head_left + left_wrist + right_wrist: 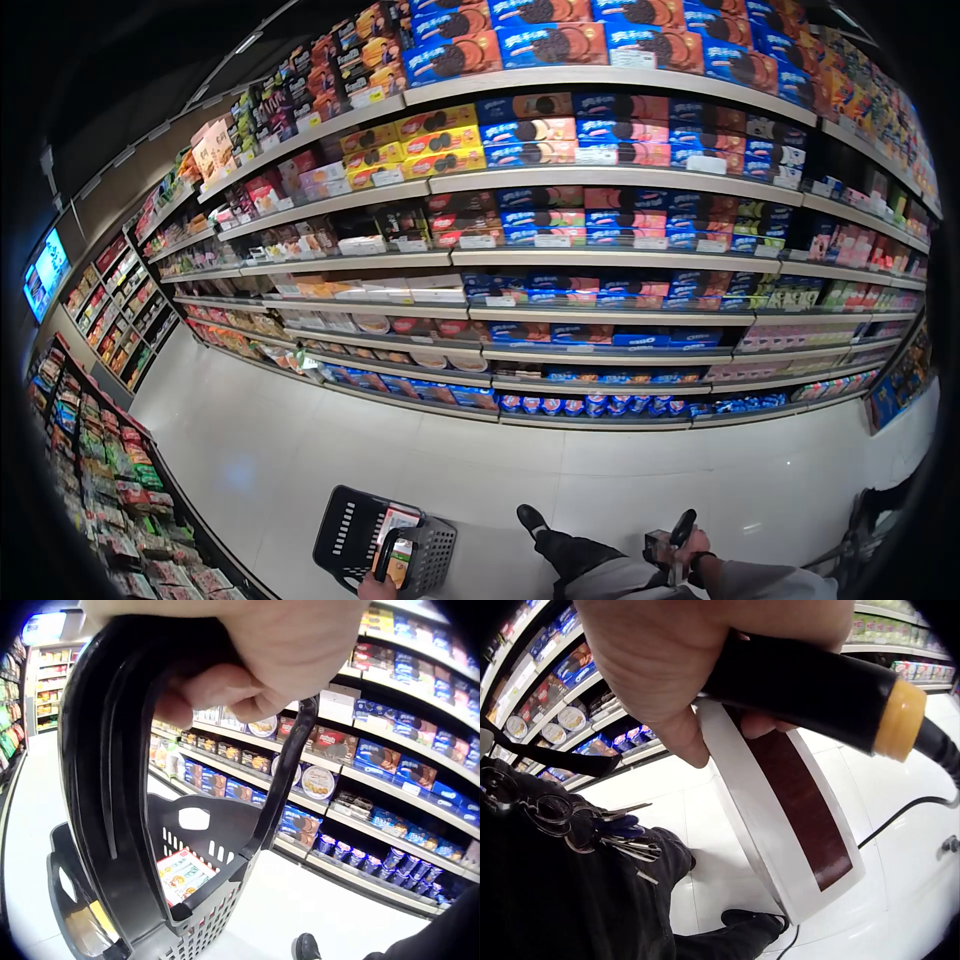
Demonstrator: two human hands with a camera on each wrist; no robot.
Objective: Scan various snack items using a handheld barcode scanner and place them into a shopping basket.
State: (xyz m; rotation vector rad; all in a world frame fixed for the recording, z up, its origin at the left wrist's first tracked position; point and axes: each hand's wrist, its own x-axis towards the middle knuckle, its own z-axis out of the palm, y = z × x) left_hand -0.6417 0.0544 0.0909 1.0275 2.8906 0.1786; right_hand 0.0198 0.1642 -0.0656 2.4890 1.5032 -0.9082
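My left hand [285, 652] grips the black handle [109, 787] of a dark grey shopping basket [438, 555]. Inside the basket lie a white and red box [184, 876] and an orange and green package [401, 563]. In the right wrist view, my right hand [675, 652] curls round a thick black cylinder [802, 690] with a yellow ring at its end. Against the fingers, below the cylinder, hangs a white box-like piece [742, 795] with a dark red stripe. The head view shows the right hand [692, 546] low, right of the basket.
A long shelf [600, 178] of biscuit boxes runs across the front. Packets fill a low display [125, 490] at the left. In the right wrist view, keys [622, 832] hang against dark clothing. A black cable [904, 810] passes over the pale floor [330, 430].
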